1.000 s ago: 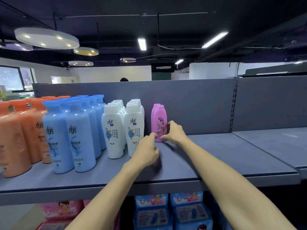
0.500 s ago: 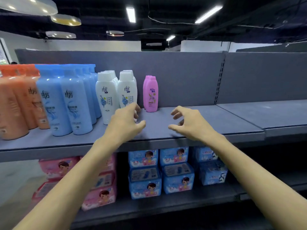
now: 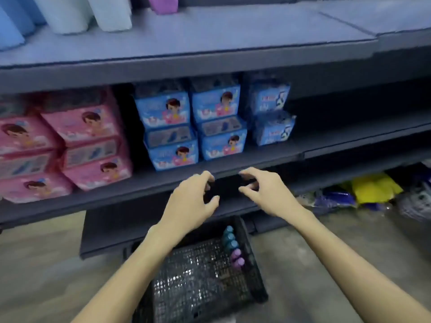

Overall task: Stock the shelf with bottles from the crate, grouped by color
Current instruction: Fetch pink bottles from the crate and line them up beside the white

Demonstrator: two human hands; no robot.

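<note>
- Pink packs (image 3: 70, 145) fill the middle shelf's left end; blue packs (image 3: 193, 127) sit right of them
- Left hand (image 3: 191, 201) hangs empty, fingers loosely curled, above the black crate (image 3: 200, 283) on the floor
- Teal and purple bottles (image 3: 232, 249) line the crate's right wall
- Right hand (image 3: 265, 192) likewise empty and half-curled; top shelf (image 3: 210, 33) holds bottle bases

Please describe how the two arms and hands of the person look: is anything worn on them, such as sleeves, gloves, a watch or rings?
Both forearms are bare as far as the frame shows; no sleeve edge is visible. The left hand and right hand wear no gloves. No watch, bracelet or ring is visible on either wrist or on the fingers, though the picture is slightly blurred.
</note>
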